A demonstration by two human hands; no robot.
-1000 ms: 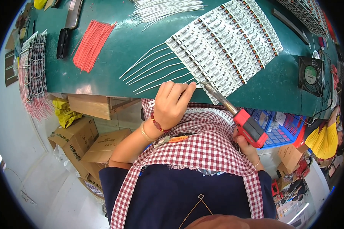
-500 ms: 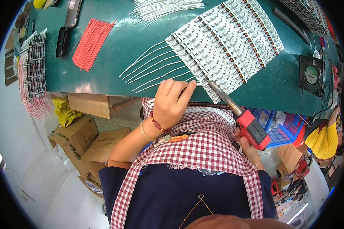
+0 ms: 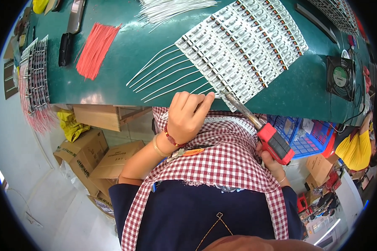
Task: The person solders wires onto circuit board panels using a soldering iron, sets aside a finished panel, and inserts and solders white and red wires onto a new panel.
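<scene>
My left hand [image 3: 187, 115] pinches a thin white wire [image 3: 208, 97] at the near edge of a green table [image 3: 125, 62], its fingertips beside a panel of small white circuit boards [image 3: 243, 46]. My right hand [image 3: 270, 158] grips a red-handled soldering iron [image 3: 267, 133] whose metal tip meets the nearest corner of the panel by the wire. Several white wires [image 3: 163, 75] fan out leftward from the panel's left edge.
A bundle of red wires [image 3: 95, 49] and a bundle of white wires [image 3: 171, 8] lie on the table. More boards with red leads [image 3: 34, 79] hang at the left edge. A small black fan [image 3: 341, 77] stands right. Cardboard boxes [image 3: 92, 159] and a blue crate [image 3: 310, 136] sit below.
The soldering iron's handle has shifted slightly lower and to the right; its tip stays at the panel's corner. My left hand stays put on the wire.
</scene>
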